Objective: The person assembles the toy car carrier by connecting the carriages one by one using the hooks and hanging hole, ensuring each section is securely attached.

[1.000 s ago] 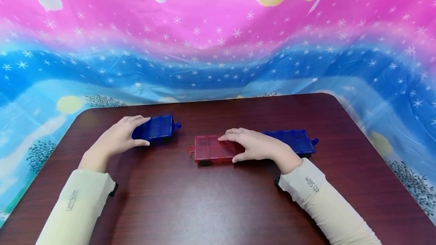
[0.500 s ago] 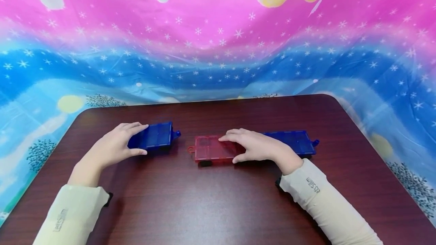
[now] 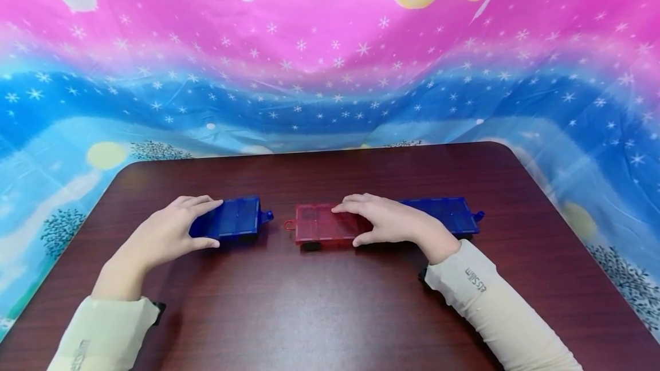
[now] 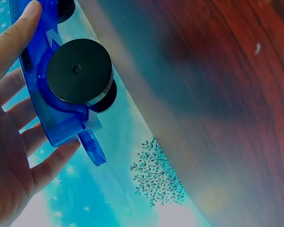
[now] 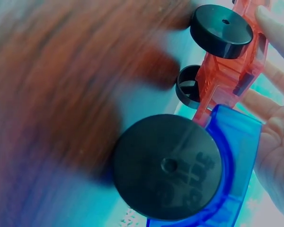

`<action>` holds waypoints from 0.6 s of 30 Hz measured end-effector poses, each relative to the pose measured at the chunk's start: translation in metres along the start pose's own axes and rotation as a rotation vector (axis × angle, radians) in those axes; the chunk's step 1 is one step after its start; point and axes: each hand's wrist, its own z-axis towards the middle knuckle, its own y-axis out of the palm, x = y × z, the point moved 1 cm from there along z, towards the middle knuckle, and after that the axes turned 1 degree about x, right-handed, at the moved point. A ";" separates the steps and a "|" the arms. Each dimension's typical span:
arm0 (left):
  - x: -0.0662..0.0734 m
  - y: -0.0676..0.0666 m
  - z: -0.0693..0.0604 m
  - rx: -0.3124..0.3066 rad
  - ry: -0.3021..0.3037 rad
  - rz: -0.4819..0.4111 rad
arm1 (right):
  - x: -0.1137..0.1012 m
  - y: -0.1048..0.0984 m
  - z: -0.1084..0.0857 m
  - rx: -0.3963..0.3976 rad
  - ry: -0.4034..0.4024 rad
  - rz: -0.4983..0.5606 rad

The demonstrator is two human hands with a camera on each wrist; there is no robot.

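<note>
My left hand (image 3: 162,236) grips the rear of a translucent blue toy car base (image 3: 237,216), thumb on its near side and fingers on the far side. A hook (image 3: 266,216) juts from its right end. In the left wrist view, a black wheel (image 4: 79,71) shows below the blue body. My right hand (image 3: 394,222) holds the right part of a translucent red toy car base (image 3: 314,223), whose wire loop (image 3: 289,225) faces the hook across a small gap. Behind the red base is a second blue car base (image 3: 446,215); my hand hides their joint in the head view.
Everything stands on a dark brown table (image 3: 309,314) with rounded far corners. A pink and blue patterned cloth (image 3: 309,90) hangs behind and along its sides.
My left hand has brought its blue car base nearer to me, about level with the red one. My right hand and its two car bases have stayed in place.
</note>
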 end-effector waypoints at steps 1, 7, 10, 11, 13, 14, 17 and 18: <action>0.001 0.000 -0.001 -0.003 0.001 0.001 | 0.000 0.000 0.000 0.000 0.000 0.001; 0.006 0.004 -0.002 -0.001 0.009 0.020 | 0.001 0.000 -0.001 0.004 -0.003 0.011; 0.009 0.007 -0.002 -0.005 0.009 0.031 | 0.001 0.000 -0.001 0.007 -0.003 0.014; 0.010 0.007 -0.002 -0.008 0.011 0.033 | 0.001 0.000 -0.001 0.008 -0.003 0.015; 0.012 0.008 -0.002 -0.013 0.009 0.037 | 0.001 0.000 -0.001 0.009 -0.005 0.016; 0.014 0.009 -0.001 -0.015 0.009 0.039 | 0.001 0.000 -0.001 0.010 -0.006 0.015; 0.017 0.009 -0.001 -0.014 0.011 0.046 | 0.001 0.000 -0.001 0.008 -0.006 0.015; 0.018 0.009 -0.001 -0.014 0.011 0.050 | 0.001 0.000 -0.001 0.007 -0.006 0.014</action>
